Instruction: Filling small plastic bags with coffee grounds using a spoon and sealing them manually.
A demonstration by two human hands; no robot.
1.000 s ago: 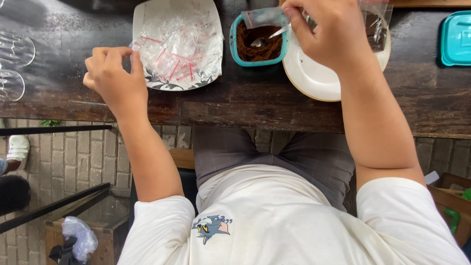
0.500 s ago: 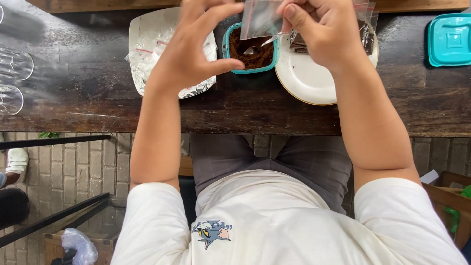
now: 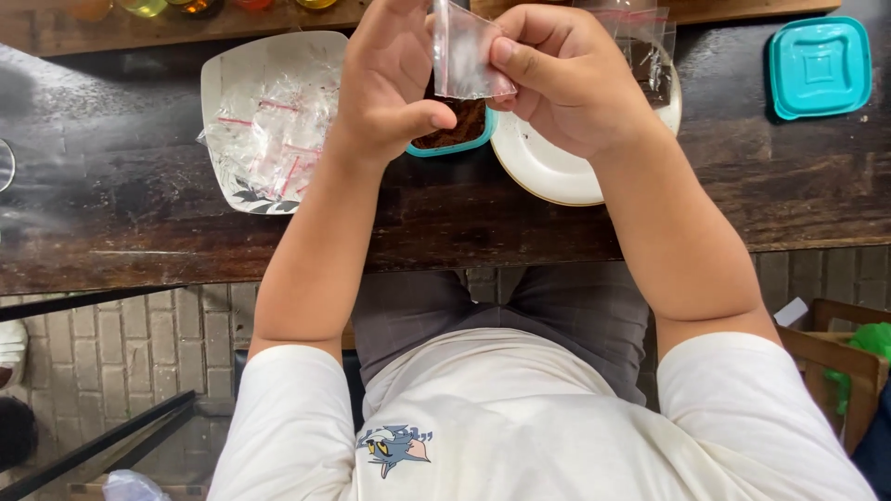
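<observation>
My left hand (image 3: pixel 394 79) and my right hand (image 3: pixel 557 79) meet above the table, both pinching a small clear plastic bag (image 3: pixel 464 56). Just below them sits a teal container (image 3: pixel 455 130) with dark brown filling, mostly hidden by the hands. A round white plate (image 3: pixel 557 176) lies under my right hand, with a filled clear bag (image 3: pixel 650 46) on its far side. To the left, a white square dish (image 3: pixel 232 83) carries a heap of empty clear bags with red strips (image 3: pixel 274 130).
A teal lid (image 3: pixel 819 67) lies at the right on the dark wooden table (image 3: pixel 139 223). Coloured jars (image 3: pixel 186 7) line the far edge. A glass rim (image 3: pixel 5 167) shows at far left. A wooden crate (image 3: pixel 835 362) stands on the floor at right.
My left hand came from the table's left side to the centre and took hold of the small bag with my right hand. The view has shifted closer.
</observation>
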